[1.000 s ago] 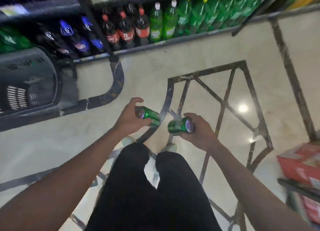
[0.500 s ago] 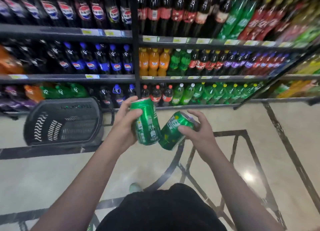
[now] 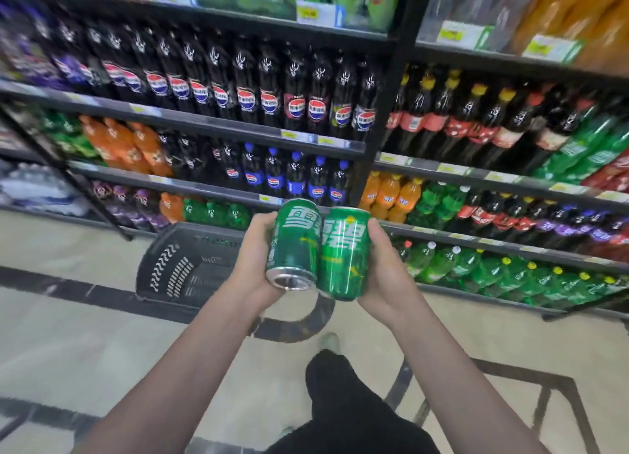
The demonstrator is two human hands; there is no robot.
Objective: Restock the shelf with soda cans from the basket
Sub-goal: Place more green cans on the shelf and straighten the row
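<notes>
Head view: a person stands on the floor (image 3: 85, 344) facing a stocked shelf (image 3: 374, 137), both forearms raised ahead. Left hand (image 3: 253, 259) grasps the left can (image 3: 294, 244), fingers wrapped round its far side; right hand (image 3: 384, 266) grasps the right can (image 3: 343, 252) in the same manner. Two green soda cans are counted, one per hand, their sides touching between the palms. Each can's long axis runs nearly upright, top tilted away toward the shelf; the base of the left can is turned toward the camera. The basket (image 3: 187, 266), dark and single, sits on the floor below and behind the hands, against the foot of the shelf at its lower left bay; whether it holds further cans cannot be told. The shelf lies straight ahead of and above the cans, so the coming move would be forward and up; both hands appear equally near it. Every tier in sight carries bottles (image 3: 296, 92), dark, orange and green; no can slot is visible, so the destination tier cannot be judged. One leg in dark trousers (image 3: 340, 402) shows at the bottom edge.
</notes>
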